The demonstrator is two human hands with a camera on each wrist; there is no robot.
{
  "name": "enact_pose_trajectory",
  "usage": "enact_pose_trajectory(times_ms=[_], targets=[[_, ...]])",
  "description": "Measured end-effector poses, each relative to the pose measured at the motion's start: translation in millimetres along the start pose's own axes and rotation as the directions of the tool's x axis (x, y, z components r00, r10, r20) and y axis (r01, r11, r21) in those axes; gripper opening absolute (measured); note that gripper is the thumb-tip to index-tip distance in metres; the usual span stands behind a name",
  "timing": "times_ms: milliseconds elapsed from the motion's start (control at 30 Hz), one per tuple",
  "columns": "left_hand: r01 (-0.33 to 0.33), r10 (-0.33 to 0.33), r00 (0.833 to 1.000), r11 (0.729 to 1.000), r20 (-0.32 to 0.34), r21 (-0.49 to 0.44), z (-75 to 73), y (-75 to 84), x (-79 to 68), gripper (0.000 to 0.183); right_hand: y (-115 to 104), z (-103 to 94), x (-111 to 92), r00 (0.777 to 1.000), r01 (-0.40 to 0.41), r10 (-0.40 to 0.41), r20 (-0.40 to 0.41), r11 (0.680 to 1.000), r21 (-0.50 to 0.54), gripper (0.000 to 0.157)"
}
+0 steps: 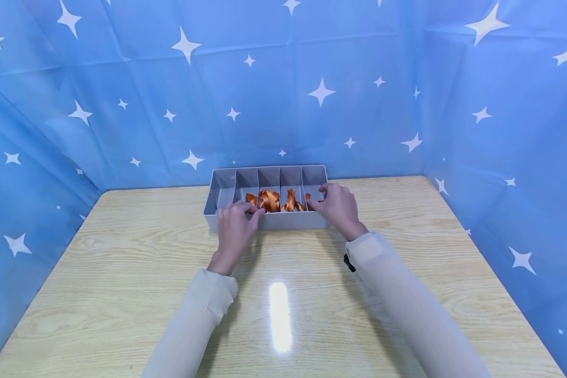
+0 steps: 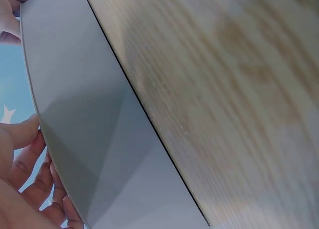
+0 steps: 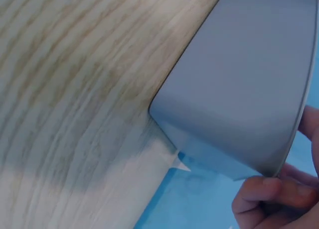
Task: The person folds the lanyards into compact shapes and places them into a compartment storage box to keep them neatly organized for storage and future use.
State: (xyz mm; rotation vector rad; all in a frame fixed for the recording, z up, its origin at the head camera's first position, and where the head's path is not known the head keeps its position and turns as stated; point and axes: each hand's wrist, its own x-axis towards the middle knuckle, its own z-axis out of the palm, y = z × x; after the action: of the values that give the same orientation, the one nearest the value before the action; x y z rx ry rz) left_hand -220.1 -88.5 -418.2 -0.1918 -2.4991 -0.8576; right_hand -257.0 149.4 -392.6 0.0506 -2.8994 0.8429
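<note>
A long grey compartment box [image 1: 293,221] stands at the table's back edge, its sections side by side. Bunches of orange ribbon [image 1: 270,200] lie in several sections; the leftmost holds none. My left hand [image 1: 236,223] reaches over the front rim left of the middle. Its thumb touches the rim in the left wrist view, the fingers [image 2: 31,191] loosely bent and apart beyond it. At the right end my right hand [image 1: 340,207] reaches over the rightmost section, fingers bent beside the rim and corner [image 3: 256,189]. Orange ribbon shows beside its fingertips; whether they pinch it is hidden.
The wooden table [image 1: 146,294] stretches in front of the box, with a bright reflection near its middle. Blue curtain [image 1: 264,105] with white stars hangs right behind the box and along both sides. A small black object [image 1: 349,262] shows at the right cuff.
</note>
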Motion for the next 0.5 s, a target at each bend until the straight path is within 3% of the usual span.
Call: enact_pose_trajectory(times_ms=[500], targets=[[0.018,-0.017,1.0,1.0,0.014,-0.026,1.4,-3.1,-3.7,0.017,11,12.0,-10,0.986,0.138,-0.131,-0.099,0.988,0.064,0.027]])
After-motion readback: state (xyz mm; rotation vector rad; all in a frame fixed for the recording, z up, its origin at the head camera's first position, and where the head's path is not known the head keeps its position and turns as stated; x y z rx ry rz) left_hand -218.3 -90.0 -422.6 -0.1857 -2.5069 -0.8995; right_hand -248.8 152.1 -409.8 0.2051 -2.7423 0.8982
